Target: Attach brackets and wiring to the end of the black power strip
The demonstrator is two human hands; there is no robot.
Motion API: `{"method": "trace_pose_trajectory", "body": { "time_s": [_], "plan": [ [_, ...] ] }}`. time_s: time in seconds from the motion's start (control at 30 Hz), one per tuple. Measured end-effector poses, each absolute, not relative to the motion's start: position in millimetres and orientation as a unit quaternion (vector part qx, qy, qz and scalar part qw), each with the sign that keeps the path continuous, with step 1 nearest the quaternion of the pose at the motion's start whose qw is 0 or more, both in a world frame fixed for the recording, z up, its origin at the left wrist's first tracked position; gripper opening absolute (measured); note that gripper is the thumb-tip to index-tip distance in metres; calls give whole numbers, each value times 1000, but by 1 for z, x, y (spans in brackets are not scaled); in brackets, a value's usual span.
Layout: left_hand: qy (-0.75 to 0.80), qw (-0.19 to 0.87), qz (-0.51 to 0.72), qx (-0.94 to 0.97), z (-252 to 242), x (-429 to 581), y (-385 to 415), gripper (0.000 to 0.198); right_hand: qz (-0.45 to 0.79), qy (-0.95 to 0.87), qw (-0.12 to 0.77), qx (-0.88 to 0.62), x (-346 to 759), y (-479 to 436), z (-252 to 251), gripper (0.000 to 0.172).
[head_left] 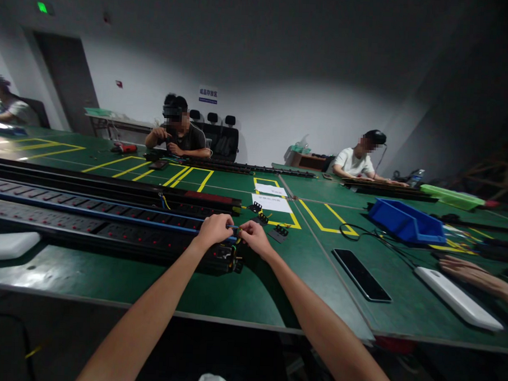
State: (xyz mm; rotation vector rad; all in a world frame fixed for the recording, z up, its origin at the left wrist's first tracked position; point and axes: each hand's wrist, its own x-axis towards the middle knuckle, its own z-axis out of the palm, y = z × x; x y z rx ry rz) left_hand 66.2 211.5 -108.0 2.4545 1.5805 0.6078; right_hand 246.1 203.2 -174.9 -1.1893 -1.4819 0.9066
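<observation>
Long black power strips (138,237) with small red marks lie side by side on the green table, reaching from the left edge to in front of me. My left hand (215,229) is closed over their right end, pinching a thin blue wire (235,227). Just to its right, my right hand (255,238) has its fingertips pressed together at that wire's other end. A yellow-green wire (237,243) shows below the fingertips by the strip's open end. Beyond my hands lie several small black end pieces (278,233) with wires. The fingers hide the exact grip.
On the right are a black phone (361,275), a white oblong device (457,297), a blue bin (408,221) and another person's hand (473,273). Labelled papers (272,202) lie ahead. People work across the table. Another white object (9,246) sits at left.
</observation>
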Motion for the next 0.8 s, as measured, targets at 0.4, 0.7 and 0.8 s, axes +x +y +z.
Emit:
{"method": "trace_pose_trajectory", "body": {
  "time_s": [0.4, 0.7, 0.8],
  "plan": [
    [515, 77, 206, 829, -111, 68, 215, 17, 377, -588, 526, -486, 243, 213, -181, 14],
    [514, 76, 196, 832, -109, 68, 212, 16, 403, -595, 485, -498, 244, 203, -168, 21],
    [513, 76, 194, 833, -107, 68, 210, 16, 385, -586, 494, -513, 245, 202, -166, 30]
  ]
}}
